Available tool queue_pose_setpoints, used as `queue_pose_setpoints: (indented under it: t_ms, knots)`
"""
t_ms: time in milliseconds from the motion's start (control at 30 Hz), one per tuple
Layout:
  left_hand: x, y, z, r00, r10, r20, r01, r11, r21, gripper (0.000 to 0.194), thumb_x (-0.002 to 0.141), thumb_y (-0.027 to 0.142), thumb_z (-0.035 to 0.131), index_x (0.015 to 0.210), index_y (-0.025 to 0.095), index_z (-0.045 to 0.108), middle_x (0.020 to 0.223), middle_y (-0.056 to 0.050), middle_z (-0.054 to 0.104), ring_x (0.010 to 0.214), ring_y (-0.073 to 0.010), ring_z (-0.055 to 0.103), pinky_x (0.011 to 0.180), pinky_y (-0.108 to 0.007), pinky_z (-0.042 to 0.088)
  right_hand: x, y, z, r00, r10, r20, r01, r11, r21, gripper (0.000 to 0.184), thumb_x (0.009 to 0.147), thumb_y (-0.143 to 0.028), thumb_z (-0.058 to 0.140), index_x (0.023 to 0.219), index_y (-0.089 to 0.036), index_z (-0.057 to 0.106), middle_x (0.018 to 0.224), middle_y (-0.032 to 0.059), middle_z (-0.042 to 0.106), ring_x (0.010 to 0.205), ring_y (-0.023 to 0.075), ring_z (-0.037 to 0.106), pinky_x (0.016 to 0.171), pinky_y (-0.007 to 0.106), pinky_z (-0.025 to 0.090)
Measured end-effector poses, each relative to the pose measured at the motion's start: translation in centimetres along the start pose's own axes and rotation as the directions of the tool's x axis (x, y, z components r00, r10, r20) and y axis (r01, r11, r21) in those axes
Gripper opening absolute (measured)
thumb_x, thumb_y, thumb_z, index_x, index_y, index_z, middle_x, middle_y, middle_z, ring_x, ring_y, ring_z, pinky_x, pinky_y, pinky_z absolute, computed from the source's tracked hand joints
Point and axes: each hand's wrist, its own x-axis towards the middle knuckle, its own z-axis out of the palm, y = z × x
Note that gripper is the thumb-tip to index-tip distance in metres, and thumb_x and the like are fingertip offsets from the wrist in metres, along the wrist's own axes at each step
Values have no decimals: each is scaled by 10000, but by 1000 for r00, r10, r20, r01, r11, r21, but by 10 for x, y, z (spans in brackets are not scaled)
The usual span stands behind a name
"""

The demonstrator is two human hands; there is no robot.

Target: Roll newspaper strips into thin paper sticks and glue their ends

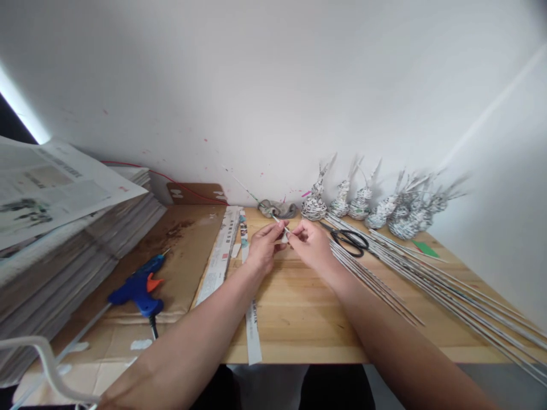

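Observation:
My left hand (264,246) and my right hand (311,241) meet over the middle of the wooden table, fingers pinched together. Between them is a thin rolled newspaper stick (244,187), which slants up and left toward the wall. A small pale end of paper shows at the fingertips; the finer detail there is too small to tell. Just behind the hands lies a crumpled grey cloth (287,210). Black-handled scissors (351,241) rest to the right of my right hand, on top of several paper sticks (410,270). Beside my left forearm lies a printed paper strip (253,330).
Several woven paper figures (315,206) stand along the wall at the right, near a green piece (425,248). On cardboard (188,239) at the left lies a blue glue gun (139,287). A stack of newspapers (106,242) rises at far left, and cut newspaper strips (220,256) lie nearby.

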Motion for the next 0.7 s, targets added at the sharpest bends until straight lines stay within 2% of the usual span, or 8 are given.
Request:
queue_pose_setpoints:
  t_ms: [100, 167, 233, 333, 467, 600, 700]
  knots:
    - [3, 0, -2, 1000, -5, -25, 5, 1000, -9, 366, 613, 398, 777, 887, 161, 721, 761, -28, 615, 646, -83, 536, 444, -144, 346, 3, 2, -5, 999, 31, 44, -30, 999, -20, 102, 728, -274, 583, 685, -202, 527, 582, -27, 593, 510, 111, 537, 513, 227, 383]
    - [4, 0, -4, 1000, 6, -27, -7, 1000, -15, 371, 624, 407, 767, 903, 168, 719, 770, -27, 615, 656, -86, 537, 435, -144, 326, 6, 2, -10, 988, 126, 89, -132, 989, 67, 93, 711, -271, 592, 702, -198, 534, 609, -20, 607, 539, 121, 566, 518, 229, 398]
    - [5, 0, -6, 1000, 16, -18, -15, 1000, 16, 378, 641, 424, 751, 926, 177, 718, 768, -26, 618, 659, -87, 531, 437, -146, 317, 10, 2, -14, 962, 223, 160, -252, 949, 189, 146, 716, -324, 603, 734, -192, 544, 671, -2, 632, 585, 134, 594, 501, 226, 399]
    - [5, -2, -6, 1000, 11, 1, -11, 993, 117, 375, 652, 435, 740, 918, 171, 726, 777, -40, 643, 664, -95, 527, 443, -153, 308, 11, -1, -15, 925, 258, 280, -338, 895, 291, 280, 722, -452, 616, 747, -178, 566, 720, 20, 643, 618, 137, 598, 464, 211, 368]
    - [5, -4, -6, 1000, 4, 8, -5, 982, 189, 371, 646, 422, 744, 905, 156, 732, 794, -57, 668, 657, -100, 520, 436, -166, 286, 7, -3, -12, 898, 236, 370, -360, 878, 314, 351, 698, -503, 641, 764, -160, 616, 697, 30, 639, 592, 127, 576, 427, 200, 313]
    - [5, -3, -6, 999, -26, 31, 20, 983, 184, 368, 622, 403, 763, 880, 141, 736, 747, -56, 671, 597, -86, 494, 425, -176, 264, 7, 3, -10, 904, 214, 370, -343, 880, 329, 341, 686, -485, 665, 740, -153, 607, 641, 14, 617, 550, 108, 536, 445, 204, 330]
    - [7, -2, -6, 998, -41, 46, 34, 989, 147, 356, 590, 386, 784, 827, 124, 737, 719, -58, 665, 570, -78, 487, 402, -174, 231, 8, 8, -10, 919, 173, 353, -271, 930, 250, 313, 725, -470, 632, 716, -161, 586, 589, -5, 588, 513, 101, 501, 467, 216, 339]
